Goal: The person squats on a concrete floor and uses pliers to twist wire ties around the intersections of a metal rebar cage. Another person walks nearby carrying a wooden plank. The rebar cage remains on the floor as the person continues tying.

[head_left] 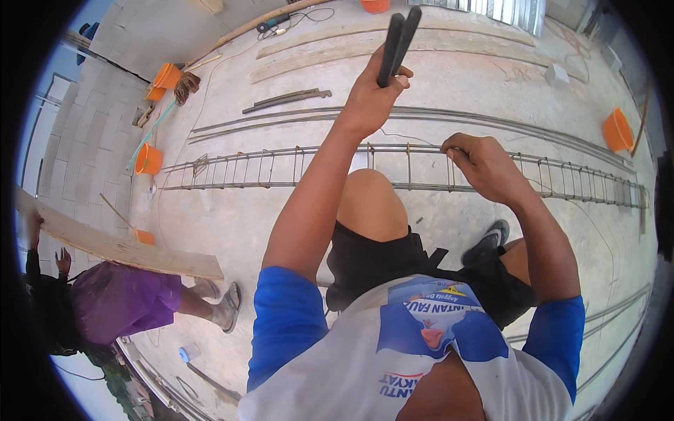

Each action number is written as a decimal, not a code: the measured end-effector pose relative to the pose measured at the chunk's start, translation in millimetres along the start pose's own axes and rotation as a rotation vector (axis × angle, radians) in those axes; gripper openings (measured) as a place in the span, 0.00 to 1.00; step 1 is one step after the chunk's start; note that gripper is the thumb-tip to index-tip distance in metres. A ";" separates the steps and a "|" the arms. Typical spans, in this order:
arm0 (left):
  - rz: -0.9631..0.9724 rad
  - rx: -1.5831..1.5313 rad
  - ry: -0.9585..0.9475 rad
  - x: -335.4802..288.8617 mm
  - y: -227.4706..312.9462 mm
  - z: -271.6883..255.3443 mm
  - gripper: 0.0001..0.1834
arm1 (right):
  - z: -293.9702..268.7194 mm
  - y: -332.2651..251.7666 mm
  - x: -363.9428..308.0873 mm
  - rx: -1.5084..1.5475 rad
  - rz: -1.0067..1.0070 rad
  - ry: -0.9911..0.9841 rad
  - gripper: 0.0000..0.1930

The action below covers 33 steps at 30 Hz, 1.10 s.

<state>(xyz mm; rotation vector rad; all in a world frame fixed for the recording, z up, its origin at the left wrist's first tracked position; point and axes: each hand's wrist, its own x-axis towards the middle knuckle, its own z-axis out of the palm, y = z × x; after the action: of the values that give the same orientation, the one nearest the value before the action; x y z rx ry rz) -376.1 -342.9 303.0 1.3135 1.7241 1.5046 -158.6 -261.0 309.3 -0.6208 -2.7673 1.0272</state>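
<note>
My left hand is raised above the steel cage, closed around a dark two-handled tool that resembles pincers. Its two bars stick up past my fingers, and its working end is not visible. Below lies a long rebar cage, made of thin rods joined by rectangular stirrups, running across in front of my knee. My right hand is at the cage's far rod, with thumb and fingers pinched together against the steel near a stirrup. Whatever small piece may be between those fingertips is hidden.
Loose rods and dark bars lie beyond the cage, with planks farther back. Orange buckets stand at both sides. At left, a person in purple shorts carries a board. An angle grinder lies at the back.
</note>
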 end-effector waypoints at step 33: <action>0.011 0.403 -0.625 28.6 23.1 51.6 0.17 | -43.9 58.8 -47.0 0.007 0.145 0.504 0.09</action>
<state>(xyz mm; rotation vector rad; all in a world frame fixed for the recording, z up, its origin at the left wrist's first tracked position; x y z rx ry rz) -336.4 -295.7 317.2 1.7552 1.6235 0.6385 -85.2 -214.3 305.7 -0.9413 -2.3040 0.7694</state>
